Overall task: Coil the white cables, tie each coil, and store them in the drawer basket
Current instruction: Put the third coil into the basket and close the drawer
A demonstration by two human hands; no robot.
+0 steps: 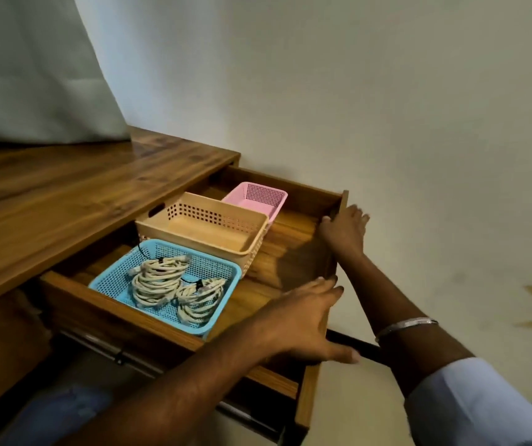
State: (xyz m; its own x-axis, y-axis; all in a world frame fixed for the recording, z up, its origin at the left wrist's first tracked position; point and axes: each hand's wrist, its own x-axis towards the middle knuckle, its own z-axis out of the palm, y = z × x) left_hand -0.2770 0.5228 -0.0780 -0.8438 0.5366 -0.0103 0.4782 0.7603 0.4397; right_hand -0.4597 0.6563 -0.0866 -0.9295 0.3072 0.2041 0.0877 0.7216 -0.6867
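A: What's biggest here?
B: The brown grained wooden desk (pixel 65 201), its long wooden drawer (pixel 290 246) pulled out.
A: The hands?
B: The left hand (pixel 303 320) lies flat, fingers straight and spread, on the drawer's front panel. The right hand (pixel 343 231) curls its fingers over the panel's far top corner.
A: Inside?
B: A beige slotted plastic basket (pixel 206 226), a pink mesh plastic basket (pixel 258 197), and a blue perforated plastic basket (pixel 113 284) holding two tied coils of white cable (pixel 178 284), side by side.
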